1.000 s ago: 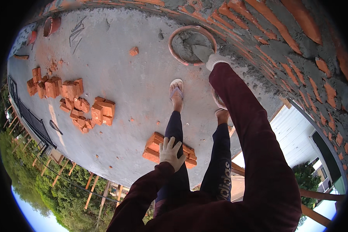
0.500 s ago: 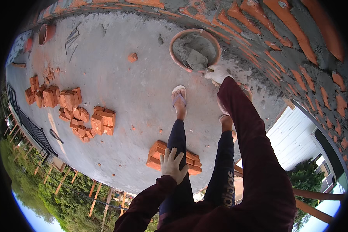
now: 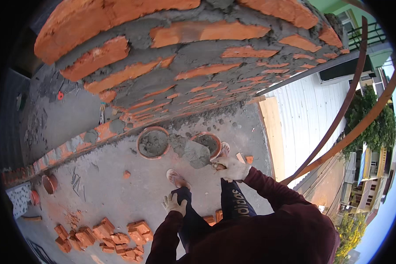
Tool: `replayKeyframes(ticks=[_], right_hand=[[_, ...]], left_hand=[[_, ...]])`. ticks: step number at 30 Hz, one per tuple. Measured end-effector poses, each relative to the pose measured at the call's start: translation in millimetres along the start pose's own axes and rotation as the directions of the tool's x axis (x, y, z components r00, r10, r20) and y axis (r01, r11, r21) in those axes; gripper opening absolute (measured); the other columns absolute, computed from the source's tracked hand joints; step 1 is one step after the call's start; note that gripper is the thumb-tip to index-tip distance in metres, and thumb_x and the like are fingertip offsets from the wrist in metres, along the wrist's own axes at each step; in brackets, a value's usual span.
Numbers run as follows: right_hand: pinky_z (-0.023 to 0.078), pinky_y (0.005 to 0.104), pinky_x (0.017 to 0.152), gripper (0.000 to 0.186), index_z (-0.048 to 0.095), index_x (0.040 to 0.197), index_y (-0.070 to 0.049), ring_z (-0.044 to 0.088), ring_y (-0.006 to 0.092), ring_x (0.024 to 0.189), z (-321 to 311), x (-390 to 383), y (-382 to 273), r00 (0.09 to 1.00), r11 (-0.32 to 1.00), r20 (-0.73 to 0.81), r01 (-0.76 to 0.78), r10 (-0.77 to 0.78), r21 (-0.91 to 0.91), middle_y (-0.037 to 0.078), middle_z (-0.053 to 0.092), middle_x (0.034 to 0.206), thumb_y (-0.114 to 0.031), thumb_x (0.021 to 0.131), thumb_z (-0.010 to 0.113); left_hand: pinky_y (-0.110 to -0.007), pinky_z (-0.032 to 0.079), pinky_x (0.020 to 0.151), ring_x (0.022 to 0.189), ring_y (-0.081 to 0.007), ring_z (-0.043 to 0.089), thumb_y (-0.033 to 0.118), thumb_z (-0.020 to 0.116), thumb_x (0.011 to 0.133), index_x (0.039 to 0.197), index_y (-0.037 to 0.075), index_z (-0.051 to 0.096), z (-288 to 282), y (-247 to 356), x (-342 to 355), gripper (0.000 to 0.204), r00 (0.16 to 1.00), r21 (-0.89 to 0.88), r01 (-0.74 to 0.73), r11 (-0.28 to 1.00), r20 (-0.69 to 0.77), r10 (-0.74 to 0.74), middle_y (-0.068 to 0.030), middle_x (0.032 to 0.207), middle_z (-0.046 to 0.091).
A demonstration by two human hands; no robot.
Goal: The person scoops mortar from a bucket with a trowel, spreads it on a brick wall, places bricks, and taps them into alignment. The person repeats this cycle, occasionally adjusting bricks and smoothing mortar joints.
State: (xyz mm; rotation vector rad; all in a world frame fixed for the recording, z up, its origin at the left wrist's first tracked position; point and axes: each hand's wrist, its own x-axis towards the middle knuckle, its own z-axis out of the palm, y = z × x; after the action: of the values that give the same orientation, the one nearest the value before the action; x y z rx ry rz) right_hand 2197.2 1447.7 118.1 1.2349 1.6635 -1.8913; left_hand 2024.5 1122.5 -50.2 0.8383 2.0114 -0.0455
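Observation:
My gloved right hand grips the handle of a trowel, its blade coated in wet grey mortar. The blade is over the right-hand round basin, partly hiding it. A lumpy grey clump shows just left of the blade, beside the left mortar basin; whether it rests on the blade is unclear. My gloved left hand rests with fingers apart on my bent left leg, holding nothing. Above both basins rises a rough brick wall with thick, uneven grey joints.
Broken brick piles lie at the lower left, near a small bucket and thin rods. A low brick course runs leftward from the wall. At the right are the floor's edge, curved brown bars and white roofing.
The view has swung up toward the wall. My right hand has lifted the trowel with mortar out of the basin. My left hand stays on my leg.

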Motion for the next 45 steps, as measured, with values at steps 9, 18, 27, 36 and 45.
replayKeyframes(ticks=[9,18,27,36,45], right_hand=[[0.052,0.0283,0.051,0.033,0.055,0.114,0.003,0.062,0.0146,0.06,-21.6,-322.8,-115.7,0.676,0.709,-0.734,0.548,-0.063,0.443,0.006,0.06,0.077,-0.015,0.09,0.067],[0.049,0.0445,0.091,0.053,0.046,0.125,0.008,0.061,0.0408,0.105,-203.3,-325.2,-150.8,-0.098,0.798,-0.995,0.597,-0.037,-0.088,0.027,0.059,0.11,-0.022,0.084,0.06],[0.042,0.0471,0.11,0.058,0.042,0.135,0.011,0.051,0.0479,0.129,-297.6,-231.3,-152.2,-0.469,0.847,-0.872,0.398,-0.142,-0.352,0.037,0.051,0.132,-0.008,0.082,0.057],[0.043,0.0271,0.047,0.035,0.053,0.123,-0.002,0.049,0.0114,0.057,-333.1,-254.0,-68.9,0.324,-0.232,-0.878,0.879,-0.353,0.417,0.002,0.054,0.079,-0.033,0.108,0.046],[0.047,0.0287,0.045,0.045,0.055,0.122,0.001,0.054,0.012,0.056,-314.9,-217.3,-100.5,0.397,-0.013,-0.839,0.902,-0.373,0.432,0.003,0.056,0.077,-0.041,0.11,0.046]], left_hand=[[-0.046,0.036,0.12,0.146,-0.0377,0.041,0.054,0.064,0.091,0.149,0.017,0.053,-120.1,-23.3,87.0,0.07,0.966,0.461,-0.258,0.849,0.142,0.217,-0.0143,0.157,0.048],[-0.049,0.048,0.105,0.13,-0.0406,0.057,0.044,0.065,0.092,0.137,0.024,0.063,-215.8,76.9,23.6,0.049,0.974,0.234,-0.192,0.953,-0.07,0.214,-0.022,0.138,0.062],[-0.044,0.042,0.114,0.137,-0.0375,0.053,0.061,0.063,0.091,0.148,0.009,0.055,-160.9,31.1,38.4,0.077,0.99,0.278,-0.115,0.954,-0.044,0.132,-0.0229,0.145,0.058],[-0.043,0.041,0.115,0.139,-0.0357,0.053,0.059,0.061,0.094,0.15,0.008,0.052,-167.3,59.2,24.7,0.077,0.986,0.245,-0.147,0.958,0.116,0.122,-0.0214,0.147,0.057],[-0.042,0.039,0.117,0.14,-0.036,0.051,0.06,0.059,0.096,0.151,0.007,0.051,-202.6,193.4,-23.8,0.077,0.983,0.142,-0.164,0.976,0.109,0.149,-0.0225,0.148,0.056]])
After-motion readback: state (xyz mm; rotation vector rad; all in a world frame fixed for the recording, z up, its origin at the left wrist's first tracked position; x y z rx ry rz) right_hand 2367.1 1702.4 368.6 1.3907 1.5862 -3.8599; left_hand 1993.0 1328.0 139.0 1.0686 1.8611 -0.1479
